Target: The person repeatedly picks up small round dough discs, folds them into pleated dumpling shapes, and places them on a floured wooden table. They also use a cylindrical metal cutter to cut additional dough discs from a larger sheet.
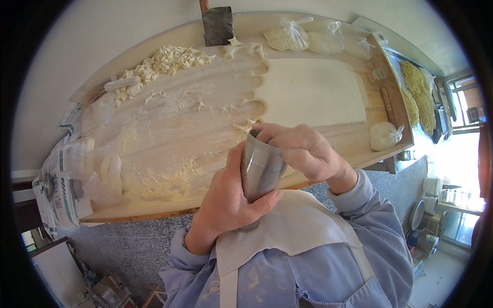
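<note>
My left hand is wrapped around a metal cup-like cylinder, held tilted above the table's front edge. The fingers of my right hand are at its upper rim, some reaching inside; whether they pinch anything there is hidden. Beyond the hands lies a sheet of rolled dough, its left edge cut in rounded scallops. Pointed dough scraps lie just behind the cylinder, and more scraps lie at the sheet's far left corner.
The wooden worktable carries a pile of dough scraps, a dark square-bladed tool at the back, tied plastic bags with pale contents, a short stick and another bag at right. Noodles lie beyond the right rim.
</note>
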### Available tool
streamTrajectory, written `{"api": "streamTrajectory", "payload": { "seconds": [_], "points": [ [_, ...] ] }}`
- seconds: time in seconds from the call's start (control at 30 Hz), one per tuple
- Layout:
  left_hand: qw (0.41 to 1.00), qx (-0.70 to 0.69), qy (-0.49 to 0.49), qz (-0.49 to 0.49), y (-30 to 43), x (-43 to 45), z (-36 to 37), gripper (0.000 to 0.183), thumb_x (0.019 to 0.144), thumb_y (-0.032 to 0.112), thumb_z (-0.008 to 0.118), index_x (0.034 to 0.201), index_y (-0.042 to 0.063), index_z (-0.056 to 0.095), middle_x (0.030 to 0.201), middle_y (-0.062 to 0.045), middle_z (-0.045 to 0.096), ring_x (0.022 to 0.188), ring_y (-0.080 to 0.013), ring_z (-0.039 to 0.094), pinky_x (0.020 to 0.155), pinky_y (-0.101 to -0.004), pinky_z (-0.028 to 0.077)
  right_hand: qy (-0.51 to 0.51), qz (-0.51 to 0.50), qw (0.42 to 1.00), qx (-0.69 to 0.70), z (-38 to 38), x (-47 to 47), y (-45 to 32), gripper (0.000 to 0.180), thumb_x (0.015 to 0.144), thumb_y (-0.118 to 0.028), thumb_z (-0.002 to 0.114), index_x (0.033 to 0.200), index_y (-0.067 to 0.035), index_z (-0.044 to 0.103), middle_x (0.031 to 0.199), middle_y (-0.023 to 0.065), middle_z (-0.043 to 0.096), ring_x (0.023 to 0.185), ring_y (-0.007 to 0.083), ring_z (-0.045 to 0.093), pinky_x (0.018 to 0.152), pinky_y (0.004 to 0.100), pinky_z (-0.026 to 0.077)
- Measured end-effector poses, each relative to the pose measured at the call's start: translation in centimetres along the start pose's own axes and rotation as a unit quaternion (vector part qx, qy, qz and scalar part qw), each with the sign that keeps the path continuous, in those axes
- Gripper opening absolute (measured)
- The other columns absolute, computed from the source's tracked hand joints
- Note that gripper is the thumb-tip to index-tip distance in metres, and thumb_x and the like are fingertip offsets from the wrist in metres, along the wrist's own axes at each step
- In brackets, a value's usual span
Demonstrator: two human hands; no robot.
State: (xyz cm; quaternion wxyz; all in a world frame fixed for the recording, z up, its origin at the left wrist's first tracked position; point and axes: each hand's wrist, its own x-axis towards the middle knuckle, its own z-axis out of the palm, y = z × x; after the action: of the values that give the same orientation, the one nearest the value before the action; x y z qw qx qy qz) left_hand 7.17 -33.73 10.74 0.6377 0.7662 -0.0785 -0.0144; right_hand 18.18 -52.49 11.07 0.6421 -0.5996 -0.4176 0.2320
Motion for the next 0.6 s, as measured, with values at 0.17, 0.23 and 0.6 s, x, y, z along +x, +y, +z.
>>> {"api": "streamTrajectory", "payload": {
  "seconds": [0.17, 0.23, 0.6],
  "points": [
    [0.987, 0.144, 0.074, 0.010, 0.1, -0.1, 0.7, 0.082, 0.075, 0.018, 0.080, 0.141, -0.005, 0.036, 0.112, -0.027, 0.065, 0.093, -0.0418, 0.070, 0.081, -0.0425, 0.057, 0.008, 0.026, 0.999, -0.028, 0.5, 0.5, -0.2, 0.028, 0.086, -0.007, 0.042, 0.085, 0.014, 0.061, 0.096, 0.0261, 0.063, 0.100, 0.0376, 0.058, 0.108, 0.0499, 0.038],
    [0.982, 0.155, 0.108, 0.029, -0.4, 0.0, 0.9, 0.082, 0.074, 0.017, 0.081, 0.140, -0.004, 0.038, 0.113, -0.025, 0.066, 0.094, -0.0410, 0.070, 0.081, -0.0426, 0.057, 0.031, -0.042, 0.998, -0.036, 0.7, 0.8, -0.2, 0.028, 0.087, -0.007, 0.042, 0.090, 0.012, 0.062, 0.102, 0.0247, 0.064, 0.103, 0.0362, 0.059, 0.106, 0.0485, 0.039],
    [0.956, 0.203, 0.192, 0.093, -1.5, -0.2, 0.7, 0.082, 0.069, 0.012, 0.084, 0.138, 0.000, 0.043, 0.114, -0.020, 0.065, 0.098, -0.0384, 0.068, 0.081, -0.0426, 0.056, 0.220, 0.080, 0.965, 0.118, 0.6, 0.3, -0.4, 0.032, 0.086, -0.006, 0.049, 0.114, 0.005, 0.061, 0.113, 0.0146, 0.065, 0.108, 0.0228, 0.063, 0.096, 0.0363, 0.048]
  ]
}}
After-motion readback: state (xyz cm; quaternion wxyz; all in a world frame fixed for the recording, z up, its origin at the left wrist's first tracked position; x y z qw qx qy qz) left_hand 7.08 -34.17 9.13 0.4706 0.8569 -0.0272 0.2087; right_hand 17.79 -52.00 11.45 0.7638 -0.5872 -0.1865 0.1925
